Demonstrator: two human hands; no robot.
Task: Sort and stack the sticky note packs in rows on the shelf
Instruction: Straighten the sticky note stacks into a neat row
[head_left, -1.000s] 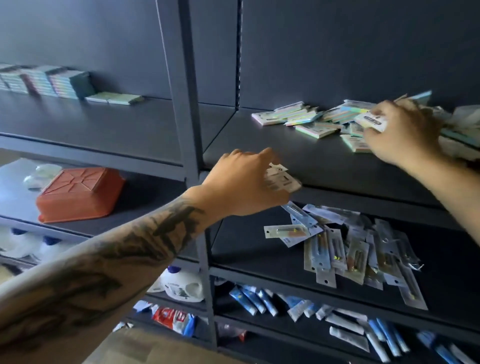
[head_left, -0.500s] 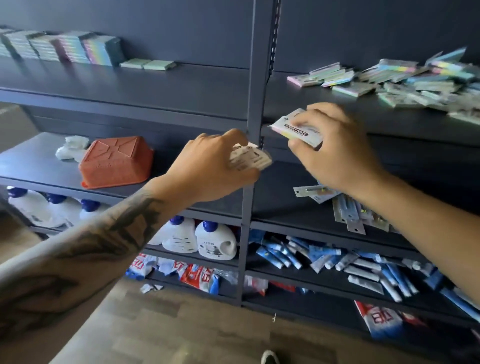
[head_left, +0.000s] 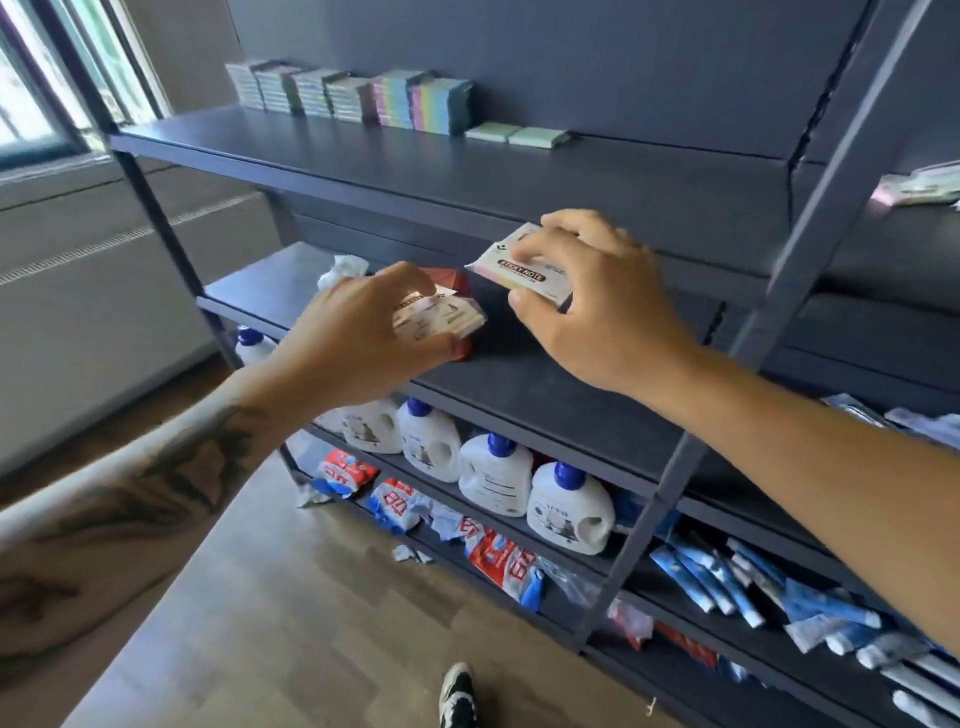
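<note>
My right hand (head_left: 597, 306) pinches a sticky note pack (head_left: 524, 273) with a "STICKY NOTE" label, held in front of the dark shelf's edge. My left hand (head_left: 353, 343) grips a small bundle of sticky note packs (head_left: 436, 319) just to its left. On the top shelf (head_left: 363, 166) a row of stacked sticky note packs (head_left: 353, 96) stands at the back, with two flat green packs (head_left: 517, 135) at its right end. A loose heap of packs (head_left: 919, 184) shows at the far right edge.
An orange tub (head_left: 457, 283) sits on the middle shelf, mostly hidden behind my left hand. White detergent bottles (head_left: 493, 475) with blue caps line a lower shelf. Red and blue pouches (head_left: 498, 558) and blue tubes (head_left: 727, 582) lie lower down. Shelf upright (head_left: 810, 228) slants at right.
My right hand took a pack from the loose heap and carried it left. Both hands and my view moved left toward the stacked row; the heap slid to the frame's right edge.
</note>
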